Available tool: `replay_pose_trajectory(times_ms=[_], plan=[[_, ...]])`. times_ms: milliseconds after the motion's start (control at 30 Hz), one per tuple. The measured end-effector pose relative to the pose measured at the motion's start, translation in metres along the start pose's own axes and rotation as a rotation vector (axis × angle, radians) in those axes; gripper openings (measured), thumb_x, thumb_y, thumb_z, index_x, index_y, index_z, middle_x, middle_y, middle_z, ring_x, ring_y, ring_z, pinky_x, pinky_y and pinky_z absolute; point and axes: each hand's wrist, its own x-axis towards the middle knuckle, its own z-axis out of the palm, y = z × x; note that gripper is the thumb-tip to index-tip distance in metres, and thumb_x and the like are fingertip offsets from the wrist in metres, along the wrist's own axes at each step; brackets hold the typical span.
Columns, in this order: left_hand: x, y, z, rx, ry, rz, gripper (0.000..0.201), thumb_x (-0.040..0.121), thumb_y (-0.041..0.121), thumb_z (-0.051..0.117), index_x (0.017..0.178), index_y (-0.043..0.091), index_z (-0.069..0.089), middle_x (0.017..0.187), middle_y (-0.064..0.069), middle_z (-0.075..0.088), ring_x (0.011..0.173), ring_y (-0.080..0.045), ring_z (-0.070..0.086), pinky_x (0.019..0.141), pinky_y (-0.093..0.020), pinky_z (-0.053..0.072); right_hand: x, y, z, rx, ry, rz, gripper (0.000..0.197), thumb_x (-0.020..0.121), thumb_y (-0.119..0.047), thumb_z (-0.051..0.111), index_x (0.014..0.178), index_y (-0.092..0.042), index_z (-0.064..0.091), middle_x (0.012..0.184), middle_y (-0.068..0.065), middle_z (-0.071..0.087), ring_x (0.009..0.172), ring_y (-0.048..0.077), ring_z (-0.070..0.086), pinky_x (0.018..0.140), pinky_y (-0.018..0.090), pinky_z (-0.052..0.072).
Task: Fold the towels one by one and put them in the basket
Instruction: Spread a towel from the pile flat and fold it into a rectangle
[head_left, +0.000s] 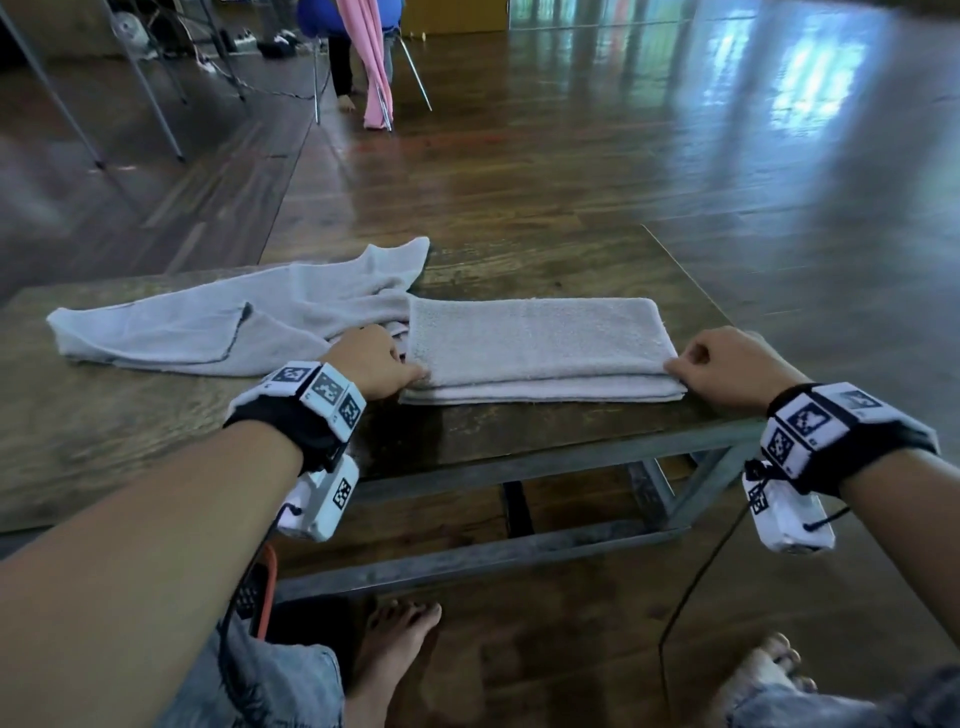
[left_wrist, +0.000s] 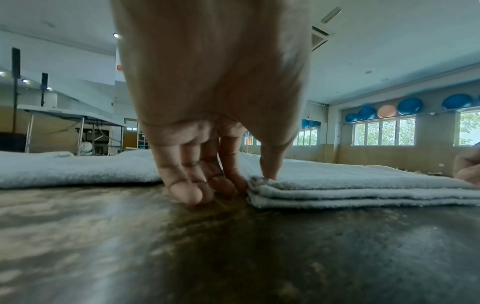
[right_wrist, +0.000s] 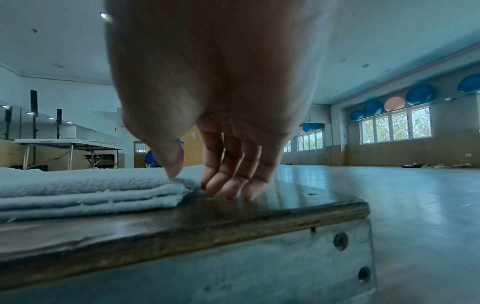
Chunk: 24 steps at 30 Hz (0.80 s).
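Note:
A pale towel folded into a long layered rectangle (head_left: 540, 345) lies on the dark wooden table (head_left: 130, 431), near its front right edge. My left hand (head_left: 410, 371) pinches its near left corner: in the left wrist view the thumb (left_wrist: 270, 168) sits on top of the folded towel (left_wrist: 363, 185) and the fingers (left_wrist: 187, 191) curl down at its edge onto the table. My right hand (head_left: 675, 369) holds the near right corner the same way, thumb (right_wrist: 172, 164) on the folded towel (right_wrist: 85, 191). A second, unfolded towel (head_left: 208, 322) lies spread and rumpled to the left.
The table's right corner and metal frame (right_wrist: 285, 257) are close beside my right hand. A dark, orange-edged object (head_left: 265, 587) shows under my left forearm. A person on a chair with pink cloth (head_left: 371, 62) is far behind. A black cable (head_left: 691, 587) runs across the floor.

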Motion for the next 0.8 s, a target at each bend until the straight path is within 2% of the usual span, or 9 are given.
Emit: replay_pose_trajectory(times_ms=[67, 167, 233, 333, 433, 500, 633, 733, 800], plan=[[0.002, 0.001, 0.002, -0.04, 0.035, -0.024, 0.051, 0.086, 0.043, 0.068, 0.054, 0.01, 0.049, 0.052, -0.006, 0.046, 0.057, -0.024, 0.05, 0.052, -0.032, 0.03, 0.002, -0.002, 0.004, 0.019, 0.021, 0.026, 0.04, 0.093, -0.037, 0.063, 0.065, -0.008, 0.062, 0.071, 0.009, 0.066, 0.077, 0.022, 0.058, 0.074, 0.039, 0.048], [0.001, 0.002, 0.003, -0.084, 0.082, -0.017, 0.038, 0.083, 0.038, 0.073, 0.08, 0.001, 0.067, 0.06, -0.003, 0.056, 0.066, -0.025, 0.057, 0.058, -0.03, 0.034, 0.001, -0.008, 0.005, 0.056, 0.063, 0.063, 0.034, 0.091, -0.033, 0.064, 0.065, -0.012, 0.06, 0.076, 0.009, 0.066, 0.079, 0.026, 0.061, 0.081, 0.045, 0.054], [0.001, 0.002, 0.002, -0.108, 0.1, -0.013, 0.028, 0.082, 0.033, 0.075, 0.072, 0.01, 0.064, 0.062, 0.004, 0.057, 0.075, -0.025, 0.062, 0.063, -0.029, 0.039, -0.002, -0.013, 0.005, 0.074, 0.08, 0.089, 0.03, 0.09, -0.032, 0.063, 0.066, -0.014, 0.06, 0.08, 0.009, 0.067, 0.08, 0.028, 0.063, 0.082, 0.048, 0.055], [0.002, 0.003, -0.002, -0.171, 0.115, -0.025, 0.023, 0.08, 0.027, 0.075, 0.09, 0.007, 0.073, 0.088, -0.008, 0.073, 0.085, -0.032, 0.068, 0.067, -0.028, 0.048, -0.005, -0.017, 0.004, 0.109, 0.131, 0.09, 0.028, 0.09, -0.03, 0.061, 0.07, -0.011, 0.063, 0.08, 0.006, 0.067, 0.081, 0.026, 0.062, 0.081, 0.045, 0.054], [-0.002, 0.009, -0.005, -0.169, 0.065, -0.063, 0.031, 0.077, 0.035, 0.078, 0.064, 0.015, 0.059, 0.064, -0.001, 0.063, 0.058, -0.018, 0.057, 0.056, -0.027, 0.045, -0.007, -0.015, 0.003, 0.148, 0.146, 0.066, 0.028, 0.09, -0.027, 0.063, 0.073, -0.006, 0.067, 0.077, 0.007, 0.069, 0.083, 0.025, 0.062, 0.077, 0.038, 0.048], [-0.005, 0.016, -0.004, -0.16, 0.034, -0.1, 0.038, 0.078, 0.037, 0.079, 0.061, 0.016, 0.052, 0.058, 0.002, 0.055, 0.056, -0.016, 0.053, 0.059, -0.029, 0.046, -0.01, -0.014, 0.001, 0.167, 0.151, 0.072, 0.023, 0.09, -0.026, 0.066, 0.074, -0.009, 0.067, 0.08, 0.005, 0.069, 0.088, 0.026, 0.061, 0.086, 0.04, 0.047], [-0.011, 0.022, -0.006, -0.169, 0.016, -0.134, 0.031, 0.08, 0.029, 0.079, 0.083, 0.002, 0.065, 0.065, -0.002, 0.057, 0.074, -0.027, 0.065, 0.077, -0.037, 0.056, -0.009, -0.015, -0.002, 0.211, 0.169, 0.094, 0.02, 0.087, -0.028, 0.073, 0.072, -0.016, 0.067, 0.077, -0.001, 0.067, 0.096, 0.029, 0.062, 0.108, 0.054, 0.04], [-0.013, 0.025, -0.006, -0.204, 0.023, -0.174, 0.041, 0.079, 0.025, 0.08, 0.106, -0.001, 0.066, 0.085, -0.01, 0.068, 0.093, -0.032, 0.069, 0.084, -0.038, 0.057, -0.006, -0.013, -0.002, 0.299, 0.177, 0.105, 0.017, 0.084, -0.026, 0.077, 0.074, -0.018, 0.066, 0.075, 0.0, 0.068, 0.1, 0.033, 0.066, 0.11, 0.057, 0.04], [-0.014, 0.027, -0.006, -0.227, 0.007, -0.209, 0.04, 0.079, 0.02, 0.08, 0.108, -0.004, 0.065, 0.095, -0.016, 0.071, 0.09, -0.032, 0.069, 0.088, -0.043, 0.057, -0.006, -0.011, -0.001, 0.373, 0.166, 0.111, 0.015, 0.084, -0.023, 0.078, 0.077, -0.018, 0.066, 0.076, 0.005, 0.071, 0.098, 0.034, 0.068, 0.105, 0.057, 0.045]])
